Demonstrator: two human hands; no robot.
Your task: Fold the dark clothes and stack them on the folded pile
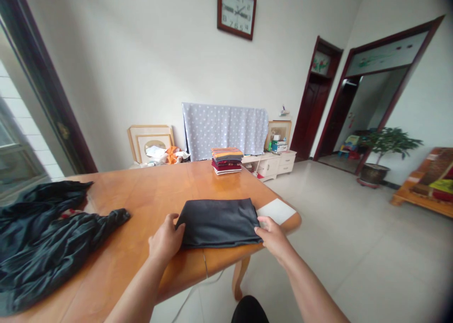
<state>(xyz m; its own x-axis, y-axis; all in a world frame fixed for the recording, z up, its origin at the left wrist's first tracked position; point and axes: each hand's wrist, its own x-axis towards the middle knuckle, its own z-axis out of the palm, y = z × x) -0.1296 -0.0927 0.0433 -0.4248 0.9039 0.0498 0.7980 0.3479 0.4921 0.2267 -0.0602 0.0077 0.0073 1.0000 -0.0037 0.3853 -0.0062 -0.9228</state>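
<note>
A dark folded garment (219, 223), roughly rectangular, lies flat near the front edge of the wooden table (148, 186). My left hand (168, 235) grips its left edge between thumb and fingers. At the opposite edge, my right hand (271, 233) pinches the cloth near the right side. A stack of folded clothes (227, 161), striped orange on top with grey and dark red below, sits at the table's far side. Crumpled dark clothing (53, 247) is heaped on the left part of the table.
A white sheet (276, 211) lies at the table's right corner. Behind the table stand a low white cabinet (272, 166) and something draped in polka-dot cloth (226, 129). A potted plant (375, 172) and a wooden seat (421, 183) are on the right.
</note>
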